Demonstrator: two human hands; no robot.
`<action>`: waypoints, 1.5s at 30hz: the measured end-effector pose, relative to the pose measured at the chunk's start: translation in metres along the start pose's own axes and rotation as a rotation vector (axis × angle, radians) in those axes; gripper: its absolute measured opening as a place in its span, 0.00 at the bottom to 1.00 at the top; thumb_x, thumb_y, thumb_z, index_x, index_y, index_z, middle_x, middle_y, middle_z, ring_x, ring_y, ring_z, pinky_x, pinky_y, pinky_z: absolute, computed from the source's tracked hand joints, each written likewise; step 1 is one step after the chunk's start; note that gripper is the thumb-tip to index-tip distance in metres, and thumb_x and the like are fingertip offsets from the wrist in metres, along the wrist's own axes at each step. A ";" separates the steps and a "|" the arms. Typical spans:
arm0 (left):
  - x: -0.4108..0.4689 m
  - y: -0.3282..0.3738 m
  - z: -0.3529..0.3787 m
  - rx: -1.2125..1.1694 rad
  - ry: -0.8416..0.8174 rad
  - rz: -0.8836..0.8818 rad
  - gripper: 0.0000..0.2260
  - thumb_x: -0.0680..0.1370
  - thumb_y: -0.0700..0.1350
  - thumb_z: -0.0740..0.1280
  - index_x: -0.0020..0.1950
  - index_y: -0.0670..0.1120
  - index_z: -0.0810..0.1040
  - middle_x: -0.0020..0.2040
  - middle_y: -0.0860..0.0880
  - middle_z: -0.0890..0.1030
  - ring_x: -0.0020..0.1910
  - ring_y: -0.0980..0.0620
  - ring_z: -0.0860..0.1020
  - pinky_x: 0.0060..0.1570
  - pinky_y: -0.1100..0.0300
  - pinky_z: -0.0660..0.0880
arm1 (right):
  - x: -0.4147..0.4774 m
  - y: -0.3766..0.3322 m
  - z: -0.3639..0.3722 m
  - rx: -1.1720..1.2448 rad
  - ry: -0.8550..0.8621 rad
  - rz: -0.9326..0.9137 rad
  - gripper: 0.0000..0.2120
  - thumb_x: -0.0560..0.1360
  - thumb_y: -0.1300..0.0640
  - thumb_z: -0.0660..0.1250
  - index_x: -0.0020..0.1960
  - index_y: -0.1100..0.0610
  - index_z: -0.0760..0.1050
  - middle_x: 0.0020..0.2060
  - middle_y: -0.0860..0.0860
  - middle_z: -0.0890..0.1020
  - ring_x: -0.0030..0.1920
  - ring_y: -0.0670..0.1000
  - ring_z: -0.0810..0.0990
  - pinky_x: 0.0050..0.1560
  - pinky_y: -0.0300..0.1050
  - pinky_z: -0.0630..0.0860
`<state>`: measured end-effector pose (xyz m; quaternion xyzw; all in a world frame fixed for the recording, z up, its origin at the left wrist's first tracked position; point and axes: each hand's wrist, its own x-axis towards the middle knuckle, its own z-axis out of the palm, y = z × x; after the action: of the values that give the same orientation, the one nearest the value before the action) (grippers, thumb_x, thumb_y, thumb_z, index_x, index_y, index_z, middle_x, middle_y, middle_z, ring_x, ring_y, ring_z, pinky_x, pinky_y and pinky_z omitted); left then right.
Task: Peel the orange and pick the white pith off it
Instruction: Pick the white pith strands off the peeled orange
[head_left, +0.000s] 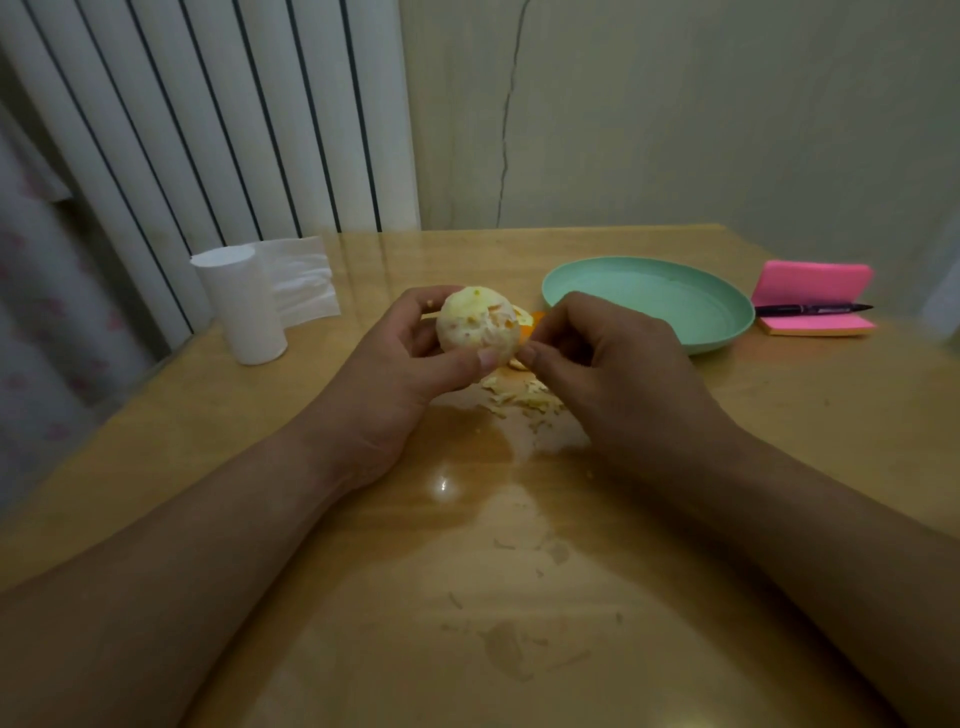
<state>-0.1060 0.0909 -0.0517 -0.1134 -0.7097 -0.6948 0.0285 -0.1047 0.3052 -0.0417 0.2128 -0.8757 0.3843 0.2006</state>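
Note:
The orange (477, 325) is peeled, pale and still coated with white pith, and is held above the wooden table (363, 545). My left hand (395, 374) grips it from the left, thumb across its lower front. My right hand (597, 364) is at its lower right side with curled fingers, the thumb and forefinger tips pinched together against the fruit. Whether a bit of pith is between them is too small to tell. Orange peel (530, 319) lies behind the fruit, and pale pith scraps (524, 397) lie on the table under the hands.
A green plate (649, 306) sits to the right, behind my right hand. Further right lies a pink sticky-note pad (815, 280) with a black pen (810, 309) on it. A white paper roll (244, 306) stands at the left with a loose sheet behind. A wall and a radiator bound the table's far side.

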 end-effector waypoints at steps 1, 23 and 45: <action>0.000 0.000 0.000 0.005 0.000 0.004 0.29 0.73 0.41 0.77 0.73 0.49 0.74 0.60 0.50 0.87 0.60 0.50 0.85 0.59 0.58 0.82 | 0.000 -0.001 -0.001 0.011 0.002 -0.003 0.04 0.80 0.48 0.73 0.49 0.46 0.80 0.39 0.42 0.82 0.41 0.42 0.80 0.41 0.42 0.78; 0.006 0.000 -0.002 -0.134 0.130 -0.038 0.33 0.69 0.48 0.79 0.72 0.46 0.74 0.60 0.48 0.87 0.63 0.47 0.84 0.69 0.45 0.78 | 0.005 0.007 -0.002 -0.164 -0.162 0.059 0.05 0.79 0.45 0.74 0.48 0.45 0.80 0.39 0.41 0.84 0.40 0.43 0.81 0.42 0.47 0.79; -0.010 0.007 0.007 0.531 0.155 0.324 0.28 0.73 0.52 0.81 0.69 0.55 0.73 0.61 0.60 0.79 0.59 0.59 0.81 0.58 0.55 0.83 | -0.001 -0.008 0.004 0.457 -0.110 0.241 0.09 0.82 0.49 0.70 0.49 0.54 0.82 0.38 0.49 0.86 0.37 0.46 0.81 0.37 0.42 0.77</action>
<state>-0.0938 0.0964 -0.0474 -0.1602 -0.8346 -0.4783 0.2213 -0.1006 0.2978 -0.0399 0.1672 -0.7947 0.5812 0.0520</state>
